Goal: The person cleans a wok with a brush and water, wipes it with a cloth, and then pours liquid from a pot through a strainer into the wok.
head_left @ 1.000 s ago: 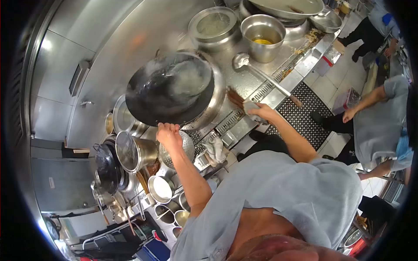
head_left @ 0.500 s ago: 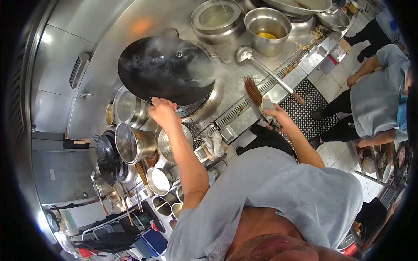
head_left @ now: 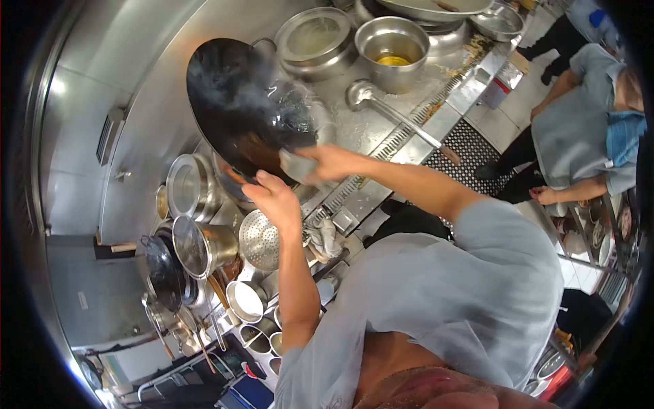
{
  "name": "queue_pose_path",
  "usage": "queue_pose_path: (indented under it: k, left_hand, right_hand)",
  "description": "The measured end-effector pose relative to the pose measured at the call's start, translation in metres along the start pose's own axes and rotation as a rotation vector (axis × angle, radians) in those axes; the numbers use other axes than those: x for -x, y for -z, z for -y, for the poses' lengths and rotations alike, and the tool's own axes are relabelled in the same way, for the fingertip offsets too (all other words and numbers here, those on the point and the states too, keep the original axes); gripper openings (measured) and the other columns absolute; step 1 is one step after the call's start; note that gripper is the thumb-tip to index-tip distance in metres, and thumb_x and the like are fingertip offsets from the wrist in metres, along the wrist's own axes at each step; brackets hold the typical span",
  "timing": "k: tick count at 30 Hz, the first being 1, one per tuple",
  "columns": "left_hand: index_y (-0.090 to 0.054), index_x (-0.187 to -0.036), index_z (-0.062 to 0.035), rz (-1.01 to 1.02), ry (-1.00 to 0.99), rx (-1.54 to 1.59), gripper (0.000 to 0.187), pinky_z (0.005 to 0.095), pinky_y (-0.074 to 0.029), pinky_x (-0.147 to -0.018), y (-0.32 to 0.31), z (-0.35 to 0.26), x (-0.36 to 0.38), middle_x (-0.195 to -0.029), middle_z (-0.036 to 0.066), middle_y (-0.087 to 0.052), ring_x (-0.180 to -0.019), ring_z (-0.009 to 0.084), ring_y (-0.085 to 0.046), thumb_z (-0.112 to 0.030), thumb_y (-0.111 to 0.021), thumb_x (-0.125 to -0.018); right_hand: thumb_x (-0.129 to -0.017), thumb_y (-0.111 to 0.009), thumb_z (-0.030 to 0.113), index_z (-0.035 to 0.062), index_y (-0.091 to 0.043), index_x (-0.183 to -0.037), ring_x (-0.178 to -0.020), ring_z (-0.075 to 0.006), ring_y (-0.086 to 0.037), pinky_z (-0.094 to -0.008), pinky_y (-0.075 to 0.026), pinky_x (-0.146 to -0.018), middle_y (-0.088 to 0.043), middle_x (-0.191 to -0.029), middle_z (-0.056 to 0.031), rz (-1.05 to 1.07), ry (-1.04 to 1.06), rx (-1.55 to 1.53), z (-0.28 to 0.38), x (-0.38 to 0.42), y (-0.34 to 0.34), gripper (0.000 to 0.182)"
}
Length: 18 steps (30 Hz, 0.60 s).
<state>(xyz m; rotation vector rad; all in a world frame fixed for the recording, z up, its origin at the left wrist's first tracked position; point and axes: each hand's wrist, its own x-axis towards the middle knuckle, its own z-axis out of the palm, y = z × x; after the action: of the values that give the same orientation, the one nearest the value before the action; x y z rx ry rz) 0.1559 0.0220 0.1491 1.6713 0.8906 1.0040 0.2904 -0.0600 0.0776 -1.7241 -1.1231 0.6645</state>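
My left hand grips the near edge of the steaming wok, tilted over the counter; my right hand clasps a brush, blurred bristles inside the wok.

And it's a loose, pale grey shirt, softly creased across the front, collar lying open, short sleeves above bare forearms and bare hands, with black trousers below.
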Motion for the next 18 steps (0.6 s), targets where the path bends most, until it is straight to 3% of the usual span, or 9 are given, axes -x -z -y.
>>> queue_pose_path:
  k: [2,5,7,10,11,13,15,17,18]
  left_hand:
    - [-0.032,-0.088,-0.0049,-0.001,-0.352,-0.247,0.026,0.0265,-0.036,-0.048,0.003,0.047,0.015,-0.068,0.003,-0.04,-0.057,0.0121,-0.041,-0.025,-0.042,-0.101]
    - [-0.032,-0.09,-0.0069,0.019,-0.222,-0.127,0.027,0.024,-0.035,-0.05,0.003,0.042,0.027,-0.072,0.001,-0.042,-0.059,0.0097,-0.04,-0.029,-0.045,-0.101]
    - [-0.033,-0.091,-0.0045,0.008,-0.1,-0.01,0.029,0.0269,-0.038,-0.054,0.007,0.022,0.024,-0.075,0.005,-0.044,-0.063,0.0126,-0.041,-0.029,-0.045,-0.101]
    - [-0.033,-0.08,-0.009,-0.077,0.057,0.313,0.03,0.0269,-0.032,-0.047,0.025,0.03,-0.002,-0.063,0.002,-0.039,-0.053,0.0102,-0.035,-0.026,-0.048,-0.099]
    - [-0.032,-0.071,-0.0118,-0.073,0.104,0.376,0.033,0.0276,-0.026,-0.045,0.034,0.027,-0.006,-0.059,-0.001,-0.034,-0.049,0.0088,-0.03,-0.022,-0.048,-0.098]
    - [-0.028,-0.064,-0.013,-0.125,0.183,0.506,0.037,0.0287,-0.023,-0.044,0.05,0.043,-0.009,-0.055,-0.003,-0.027,-0.046,0.0098,-0.023,-0.014,-0.048,-0.095]
    - [-0.031,-0.066,-0.0113,-0.121,0.238,0.541,0.032,0.0293,-0.031,-0.045,0.07,0.077,-0.01,-0.054,0.0,-0.028,-0.048,0.0111,-0.03,-0.008,-0.044,-0.095]
    - [-0.037,-0.063,-0.0085,0.036,0.202,0.666,0.03,0.0305,-0.038,-0.052,0.087,0.131,-0.014,-0.053,0.001,-0.032,-0.051,0.0134,-0.037,-0.003,-0.042,-0.093]
    - [-0.041,-0.064,-0.0075,-0.058,0.232,0.685,0.029,0.031,-0.04,-0.057,0.082,0.148,-0.012,-0.053,0.002,-0.035,-0.054,0.0152,-0.041,-0.003,-0.043,-0.092]
  right_hand:
    - [-0.066,-0.073,0.031,0.0118,-0.052,-0.134,-0.105,-0.029,-0.064,-0.0376,-0.049,-0.09,-0.064,-0.117,-0.0189,-0.083,-0.022,0.098,0.021,-0.046,0.009,0.074]
    - [-0.065,-0.072,0.03,0.0116,-0.051,-0.134,-0.105,-0.0308,-0.063,-0.039,-0.049,-0.091,-0.064,-0.117,-0.0191,-0.2,-0.209,-0.22,0.031,-0.073,0.006,0.074]
    - [-0.066,-0.073,0.032,0.0124,-0.051,-0.134,-0.105,-0.033,-0.063,-0.0402,-0.048,-0.093,-0.063,-0.117,-0.0198,-0.188,0.071,0.002,0.021,-0.041,-0.034,0.074]
    - [-0.07,-0.072,0.038,0.0183,-0.054,-0.132,-0.101,-0.0343,-0.064,-0.0411,-0.05,-0.09,-0.065,-0.111,-0.0194,0.02,0.003,0.238,-0.02,-0.002,-0.014,0.067]
    - [-0.072,-0.068,0.034,0.0182,-0.058,-0.124,-0.096,-0.0352,-0.065,-0.0425,-0.052,-0.084,-0.067,-0.104,-0.0183,0.05,-0.273,0.313,-0.033,-0.016,0.011,0.056]
    - [-0.072,-0.064,0.029,0.0113,-0.063,-0.11,-0.093,-0.036,-0.065,-0.0451,-0.052,-0.081,-0.068,-0.097,-0.018,-0.288,-0.253,0.333,-0.067,-0.059,0.059,0.042]
    - [-0.071,-0.063,0.028,0.0076,-0.068,-0.098,-0.093,-0.0363,-0.066,-0.0457,-0.052,-0.082,-0.069,-0.094,-0.0193,-0.493,-0.223,0.438,-0.035,-0.083,0.101,0.034]
    - [-0.069,-0.063,0.027,0.0079,-0.067,-0.102,-0.095,-0.0363,-0.066,-0.045,-0.052,-0.084,-0.069,-0.095,-0.0194,-0.442,-0.217,0.437,0.007,-0.108,0.133,0.038]
    - [-0.068,-0.065,0.03,0.0089,-0.066,-0.108,-0.099,-0.0356,-0.065,-0.0446,-0.052,-0.086,-0.068,-0.1,-0.0203,-0.375,-0.228,0.518,0.01,-0.138,0.14,0.046]
